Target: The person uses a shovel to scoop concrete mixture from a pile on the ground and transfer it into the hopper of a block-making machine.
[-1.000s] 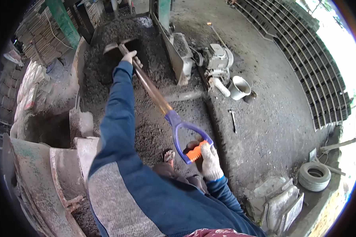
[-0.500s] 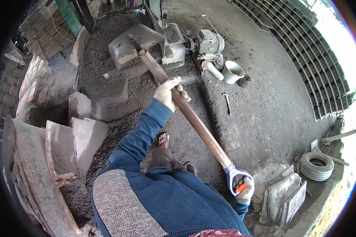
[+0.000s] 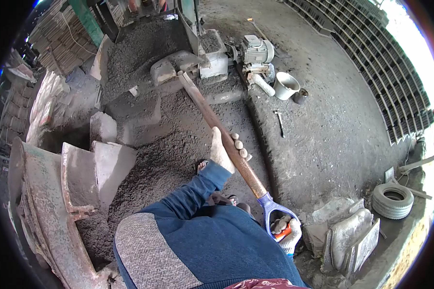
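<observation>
I hold a long shovel (image 3: pixel 212 118) with a brown shaft and a blue D-handle. My gloved left hand (image 3: pixel 225 150) wraps the shaft near its lower third. My gloved right hand (image 3: pixel 285 231) grips the orange bar of the handle at the lower right. The grey blade (image 3: pixel 173 66) is up at the far end, over the dark gravel pile (image 3: pixel 144 159). A sandalled foot (image 3: pixel 202 166) shows on the gravel just under my left arm.
A rusty mixer drum with paddles (image 3: pixel 77 183) stands at the left. A motor (image 3: pixel 257 50), a white bucket (image 3: pixel 287 85) and a hammer (image 3: pixel 279 123) lie right of the pile. A tyre (image 3: pixel 393 200) and filled sacks (image 3: pixel 347 236) sit at the lower right. Rows of blocks (image 3: pixel 371 58) line the floor.
My left hand has slid down the shaft toward the handle. The blade has drawn back from the far pile and dropped lower. My right hand moved back beside my body.
</observation>
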Tool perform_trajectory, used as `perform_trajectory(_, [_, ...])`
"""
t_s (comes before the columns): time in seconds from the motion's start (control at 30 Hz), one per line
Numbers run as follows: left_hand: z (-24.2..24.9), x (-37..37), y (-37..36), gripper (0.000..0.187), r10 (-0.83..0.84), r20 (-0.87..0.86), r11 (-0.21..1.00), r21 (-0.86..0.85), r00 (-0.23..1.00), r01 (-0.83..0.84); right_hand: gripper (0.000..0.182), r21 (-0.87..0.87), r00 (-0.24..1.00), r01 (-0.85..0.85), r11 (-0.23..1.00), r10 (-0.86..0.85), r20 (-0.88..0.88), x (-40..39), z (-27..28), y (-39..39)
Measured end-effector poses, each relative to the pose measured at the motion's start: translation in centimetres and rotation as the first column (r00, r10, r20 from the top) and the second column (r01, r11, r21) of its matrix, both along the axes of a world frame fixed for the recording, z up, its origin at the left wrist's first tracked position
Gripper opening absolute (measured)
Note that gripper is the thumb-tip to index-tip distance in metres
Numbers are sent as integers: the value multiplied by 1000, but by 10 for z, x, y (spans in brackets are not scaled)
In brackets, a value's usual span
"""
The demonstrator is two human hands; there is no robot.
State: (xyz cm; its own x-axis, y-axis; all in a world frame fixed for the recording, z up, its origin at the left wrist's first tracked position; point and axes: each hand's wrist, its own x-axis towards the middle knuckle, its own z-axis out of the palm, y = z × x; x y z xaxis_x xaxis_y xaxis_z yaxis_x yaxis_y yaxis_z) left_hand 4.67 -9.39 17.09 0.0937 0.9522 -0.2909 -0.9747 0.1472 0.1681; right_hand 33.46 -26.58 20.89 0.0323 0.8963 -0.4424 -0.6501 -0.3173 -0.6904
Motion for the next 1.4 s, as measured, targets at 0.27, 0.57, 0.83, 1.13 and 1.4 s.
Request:
perform_trajectory(0.27, [29,-81,68,74,11,-301,971,-225,953,-82,28,-16,991,-132,991,132,28,-83,18,56])
perform_trajectory(0.57, [33,-247,194,71,96,-458,977,-125,884,-171,12,88,977,-195,977,201,-74,-249,29,185])
perform_trajectory(0.83, [72,-188,157,62,33,-251,980,-181,967,-80,36,292,935,-349,891,350,49,-146,22,177])
perform_trajectory(1.13, [24,-47,66,35,-115,-14,993,22,993,115,31,73,965,73,995,-88,248,131,-1,18])
perform_trajectory(1.4, [13,-87,97,34,-64,-90,998,4,994,65,25,160,960,4,987,-49,276,94,33,46])
